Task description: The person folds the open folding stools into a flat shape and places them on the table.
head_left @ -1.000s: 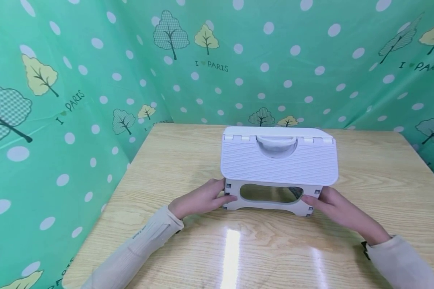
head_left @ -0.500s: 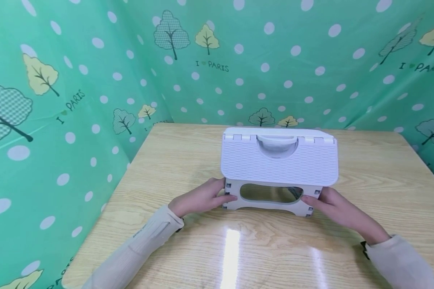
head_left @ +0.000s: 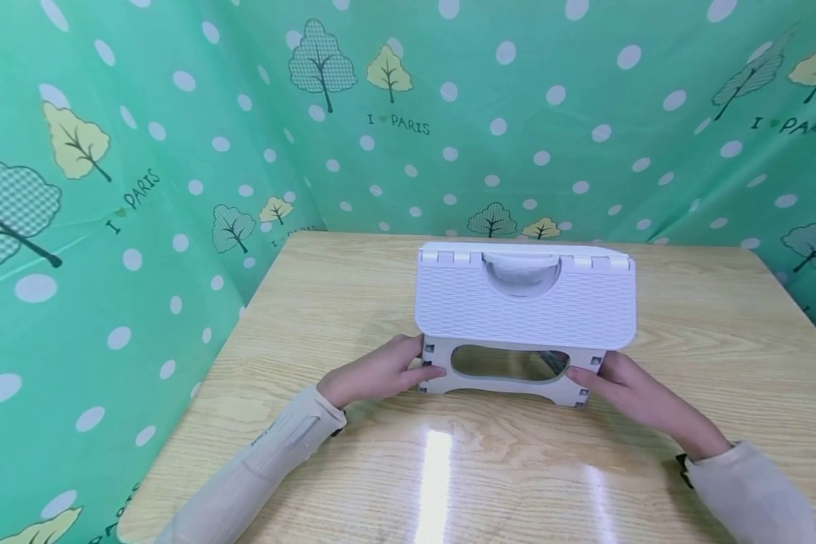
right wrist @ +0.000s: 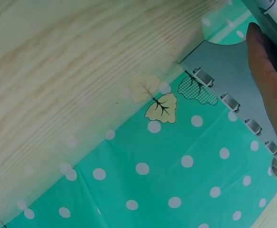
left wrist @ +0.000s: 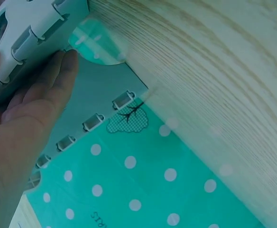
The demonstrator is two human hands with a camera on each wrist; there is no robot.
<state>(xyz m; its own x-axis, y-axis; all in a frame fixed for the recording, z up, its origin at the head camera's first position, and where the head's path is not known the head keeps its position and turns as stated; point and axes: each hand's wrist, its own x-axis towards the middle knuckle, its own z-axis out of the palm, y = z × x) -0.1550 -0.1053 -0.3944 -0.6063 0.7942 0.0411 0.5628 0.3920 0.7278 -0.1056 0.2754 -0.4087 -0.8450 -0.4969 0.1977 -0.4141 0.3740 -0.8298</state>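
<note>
A white plastic folding step stool [head_left: 525, 310] stands partly unfolded on the table, its seat bent along the hinge line with a handle [head_left: 522, 263] in the middle. My left hand [head_left: 384, 369] grips the left side of the near leg panel [head_left: 510, 385], thumb in front. In the left wrist view the hand's fingers [left wrist: 65, 78] reach behind that panel, facing the other leg panel [left wrist: 105, 78]. At the right side of the same near panel, my right hand [head_left: 635, 389] holds on, thumb in front at the oval cutout. Its fingers [right wrist: 262, 57] lie behind the panel.
The wooden table [head_left: 299, 468] carries a bright light reflection in front of the stool. Green dotted cloth [head_left: 551, 91] with tree prints hangs behind the table, and also along its left side [head_left: 143, 287].
The far half of the seat now shows as a slightly narrower strip, and its hinge line sits a little higher. Both hands keep their places on the near leg panel.
</note>
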